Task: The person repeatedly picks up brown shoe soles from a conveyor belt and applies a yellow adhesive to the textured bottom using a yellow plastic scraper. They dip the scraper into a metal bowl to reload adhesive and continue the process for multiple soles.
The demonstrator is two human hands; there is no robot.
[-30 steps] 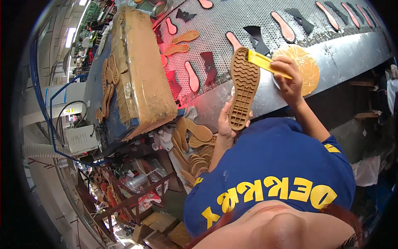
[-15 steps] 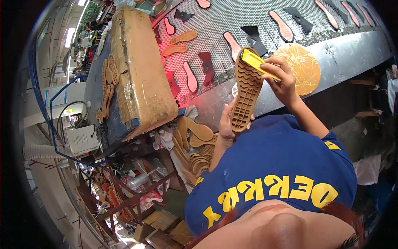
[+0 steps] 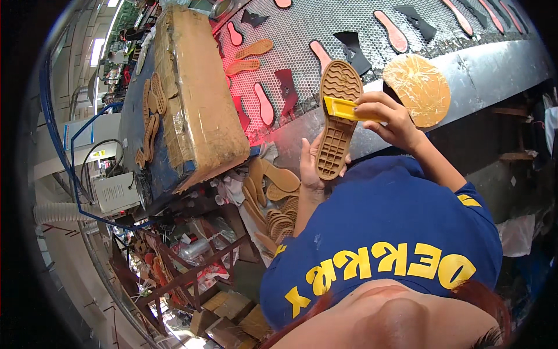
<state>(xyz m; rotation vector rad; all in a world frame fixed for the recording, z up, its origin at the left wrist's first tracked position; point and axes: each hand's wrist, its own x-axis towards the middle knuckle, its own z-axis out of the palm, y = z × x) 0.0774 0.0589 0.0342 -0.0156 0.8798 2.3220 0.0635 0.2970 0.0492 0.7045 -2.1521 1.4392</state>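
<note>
The left hand (image 3: 314,168), fingers half-curled, sensibly cups the probably light, bendy sole (image 3: 336,142) at six o'clock; the right hand (image 3: 392,119), at three, pinches a yellow tool (image 3: 342,109).

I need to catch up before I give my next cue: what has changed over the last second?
The right hand has drawn the yellow tool down the shoe sole, from near its wavy-tread tip to across its middle. The pink insoles have drifted slightly left. Nothing was newly grasped or let go. The left hand still holds the grid-tread end; the cardboard box stayed put.
</note>
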